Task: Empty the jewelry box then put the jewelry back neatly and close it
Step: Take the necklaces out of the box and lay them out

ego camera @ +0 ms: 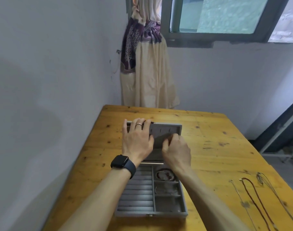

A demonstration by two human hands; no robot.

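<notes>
Emptying is only partly done, we judge: three necklaces (257, 202) lie on the table (209, 130), a beaded bracelet (165, 175) remains in the open jewelry box (184, 212). Our left hand (136, 141) spreads flat on the lid; our right hand (175, 150) curls, perhaps pinching something.

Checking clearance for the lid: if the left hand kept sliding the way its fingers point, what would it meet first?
Probably nothing: the left hand already reaches the lid's far edge; beyond looks like bare table.
</notes>
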